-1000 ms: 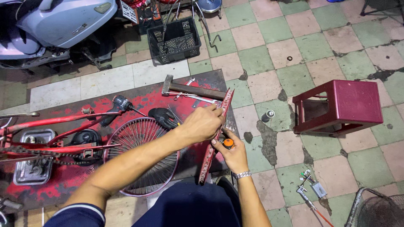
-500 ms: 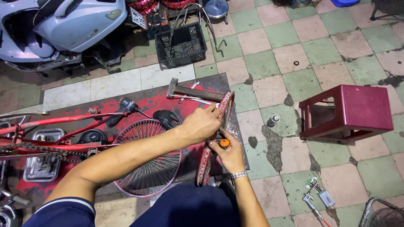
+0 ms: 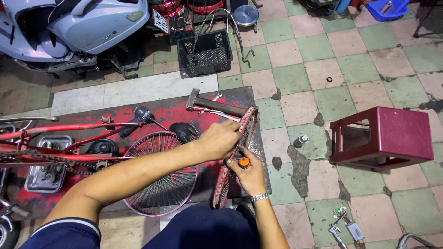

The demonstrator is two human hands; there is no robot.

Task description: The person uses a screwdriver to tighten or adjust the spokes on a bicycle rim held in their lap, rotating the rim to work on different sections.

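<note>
Head view. The left hand [image 3: 222, 139] is closed over the upper rim of a red wheel rim [image 3: 233, 159] stood on edge at the right edge of the red floor mat [image 3: 175, 110], steadying it. The right hand [image 3: 251, 174] is closed around an orange-handled screwdriver [image 3: 243, 162], tip against the rim's inner side. Judged step: working at a spoke fitting on the rim; the next move would call for a firm hold and the tip kept seated.

Surroundings: a second spoked wheel [image 3: 159, 177] lies flat just left of the rim, touching the forearm. A hammer [image 3: 212, 105] lies at the mat's far edge, a red bicycle frame [image 3: 69, 129] along its left part. A red plastic stool [image 3: 385, 138] stands well apart on the tiles, a black basket [image 3: 205, 53] beyond the mat. Nothing obstructs the hands.
</note>
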